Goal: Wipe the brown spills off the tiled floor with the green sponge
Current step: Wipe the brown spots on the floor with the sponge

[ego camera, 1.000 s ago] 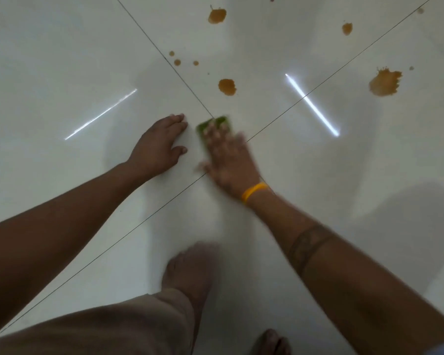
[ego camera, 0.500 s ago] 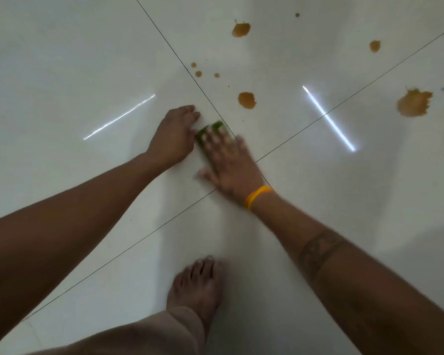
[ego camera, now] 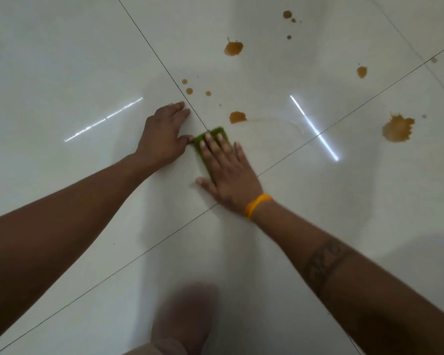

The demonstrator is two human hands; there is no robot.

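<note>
smear risk: sponge (ego camera: 210,143) sits just short of the nearest brown spill (ego camera: 237,117); a flat push could drag it into a thin film like the wet arc (ego camera: 274,120) beside it
slip risk: left hand (ego camera: 164,139) is propped on glossy tiled floor (ego camera: 62,73), wet tile could let it slide
missed spots: small drops (ego camera: 189,90) and the big splat (ego camera: 397,128) lie well apart, untouched
right hand (ego camera: 226,170): fingers straight and spread, pressing the green sponge flat by the grout crossing
left hand: flat on the tile, thumb tip touching the sponge's edge
</note>
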